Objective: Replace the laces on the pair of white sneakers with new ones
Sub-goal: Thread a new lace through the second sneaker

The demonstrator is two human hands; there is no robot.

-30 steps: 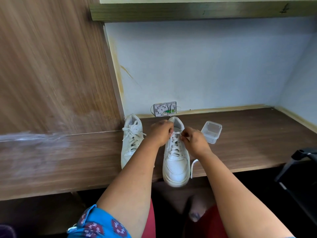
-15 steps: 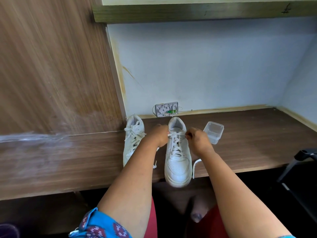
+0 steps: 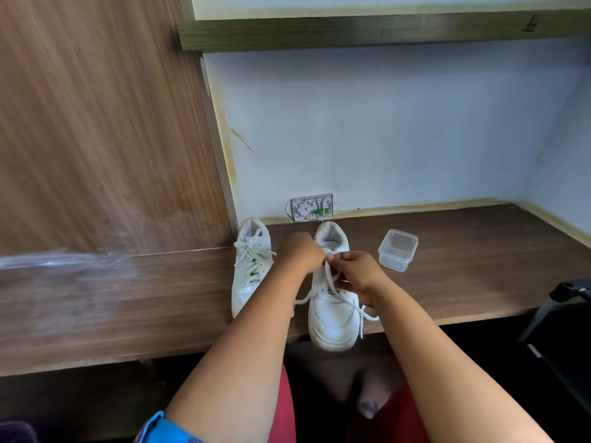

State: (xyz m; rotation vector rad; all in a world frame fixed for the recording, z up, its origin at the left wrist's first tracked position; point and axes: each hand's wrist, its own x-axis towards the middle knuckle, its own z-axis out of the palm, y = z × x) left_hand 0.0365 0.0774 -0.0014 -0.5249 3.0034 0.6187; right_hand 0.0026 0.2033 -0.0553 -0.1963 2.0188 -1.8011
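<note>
Two white sneakers stand on the wooden desk, toes toward me. The left sneaker is laced, its lace tied loosely. The right sneaker juts over the desk's front edge. My left hand and my right hand meet over its upper eyelets, each pinching the white lace. Loose lace ends trail out on both sides of the shoe, one hanging off the right side near the desk edge.
A small clear plastic container sits to the right of the shoes. A small wall box with wires is behind them. A wooden side panel rises at left; a black chair part is at right.
My hands, apart on either side of the shoe's top half a second ago, have come together over the laces, the right hand moving left and toward me. The lace ends have shifted.
</note>
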